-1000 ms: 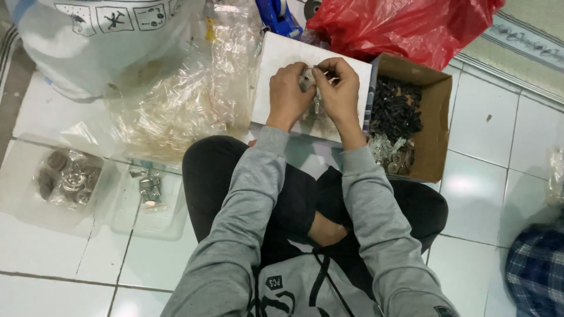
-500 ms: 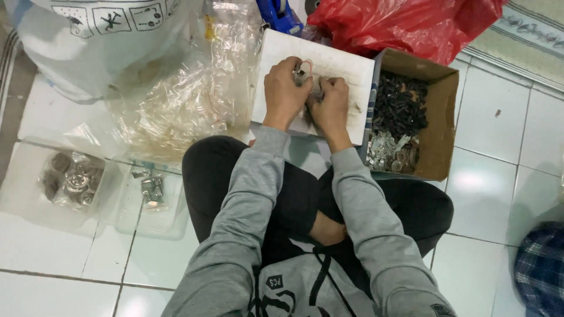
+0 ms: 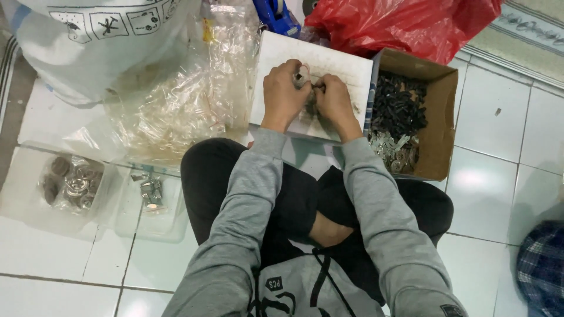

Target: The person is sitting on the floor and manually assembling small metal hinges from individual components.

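Note:
I sit cross-legged on a white tiled floor with both hands over a white board (image 3: 341,61) in front of my knees. My left hand (image 3: 284,94) pinches a small clear plastic piece (image 3: 304,74) at its fingertips. My right hand (image 3: 333,100) meets it from the right, fingers closed on a thin dark part pressed against the same piece. Both hands touch at the fingertips. What lies under the palms is hidden.
A cardboard box (image 3: 442,111) of small black parts and clear bags stands to the right. A heap of clear plastic bags (image 3: 182,100) lies left. Two clear tubs (image 3: 35,194) (image 3: 167,223) hold metal parts at the left. A red bag (image 3: 405,23) sits behind, a white sack (image 3: 106,35) far left.
My hands have drawn closer together and shifted slightly down onto the board, and the camera view has tipped a little. The fingertips stay on the small piece.

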